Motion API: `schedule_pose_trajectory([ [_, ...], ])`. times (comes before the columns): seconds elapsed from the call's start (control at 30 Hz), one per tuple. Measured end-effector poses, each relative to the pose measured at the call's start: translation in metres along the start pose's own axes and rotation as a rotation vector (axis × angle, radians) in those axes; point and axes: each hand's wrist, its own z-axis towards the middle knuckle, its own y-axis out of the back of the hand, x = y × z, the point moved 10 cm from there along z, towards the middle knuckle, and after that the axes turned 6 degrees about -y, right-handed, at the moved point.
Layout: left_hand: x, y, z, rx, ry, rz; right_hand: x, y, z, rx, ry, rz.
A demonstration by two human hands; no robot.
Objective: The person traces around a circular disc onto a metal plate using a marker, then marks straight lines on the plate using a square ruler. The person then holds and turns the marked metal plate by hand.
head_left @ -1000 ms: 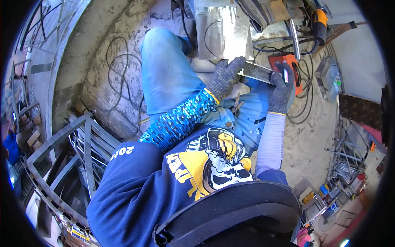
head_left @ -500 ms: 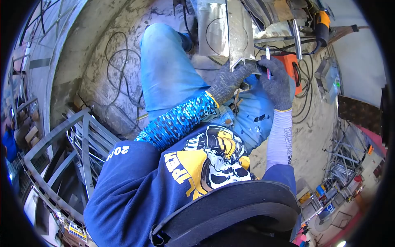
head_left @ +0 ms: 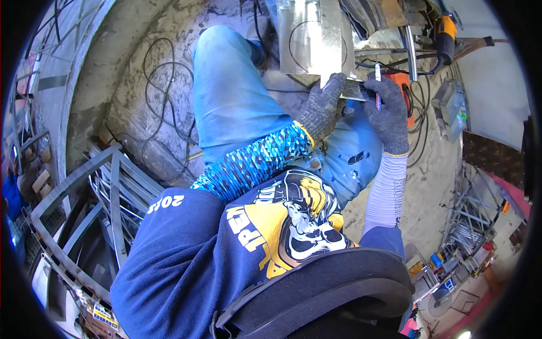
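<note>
The right hand (head_left: pixel 388 106) holds what seems a marker (head_left: pixel 377 72).

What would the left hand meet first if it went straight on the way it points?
Probably the metal sheet just ahead of the left hand, though depth between them is unclear.

Got a black cable (head_left: pixel 144 63) looped on the floor (head_left: pixel 420 198), upper left. Spotted an orange-and-black power tool (head_left: pixel 446 39) upper right, plus an orange box (head_left: pixel 402 79) below. Also seeing grey metal frames (head_left: pixel 117 198) lower left, metal clutter (head_left: pixel 463 234) lower right.
</note>
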Motion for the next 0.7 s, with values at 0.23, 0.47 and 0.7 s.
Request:
schedule_pose_trajectory([
  [0.23, -0.007, 0.000, -0.001, 0.073, -0.044, 0.066, 0.029, 0.006, 0.027, 0.074, 0.080, 0.059],
  [0.47, -0.033, 0.012, -0.014, -0.014, -0.025, 0.153, 0.051, -0.024, 0.036, 0.275, 0.000, 0.167],
  [0.7, -0.043, 0.018, -0.006, -0.028, -0.125, -0.059, 0.060, -0.036, 0.028, 0.236, 0.052, 0.161],
])
